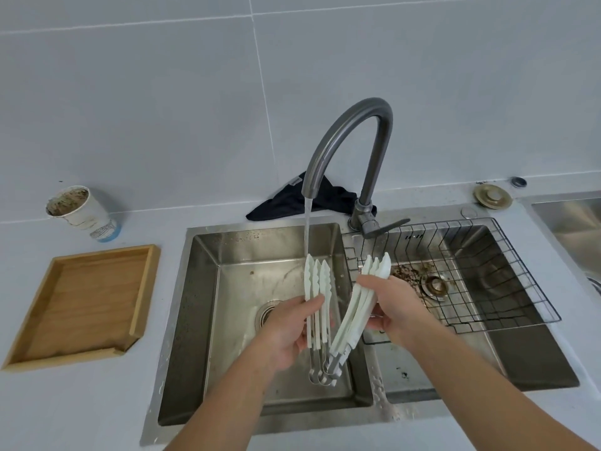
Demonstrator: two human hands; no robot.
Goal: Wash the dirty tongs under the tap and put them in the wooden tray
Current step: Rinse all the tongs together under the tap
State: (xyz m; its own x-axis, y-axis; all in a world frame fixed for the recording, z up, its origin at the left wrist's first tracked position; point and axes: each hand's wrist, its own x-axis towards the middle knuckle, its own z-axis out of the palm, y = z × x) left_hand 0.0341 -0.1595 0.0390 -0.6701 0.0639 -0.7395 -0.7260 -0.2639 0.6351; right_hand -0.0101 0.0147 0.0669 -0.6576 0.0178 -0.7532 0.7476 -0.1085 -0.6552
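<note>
Both hands (pixel 286 333) (pixel 390 307) grip spread tongs (pixel 315 281), palms hiding their middles.

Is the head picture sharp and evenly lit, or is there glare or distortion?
Head view: soft, even light with faint shadows; the wide lens bends the wall tile lines and sink edges; dull reflections on the steel, no harsh glare; tongs and both hands slightly soft.

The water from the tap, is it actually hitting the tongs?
Touching. In the head view the water stream falls from the tap straight onto the tips of the tongs held in the left hand.
</note>
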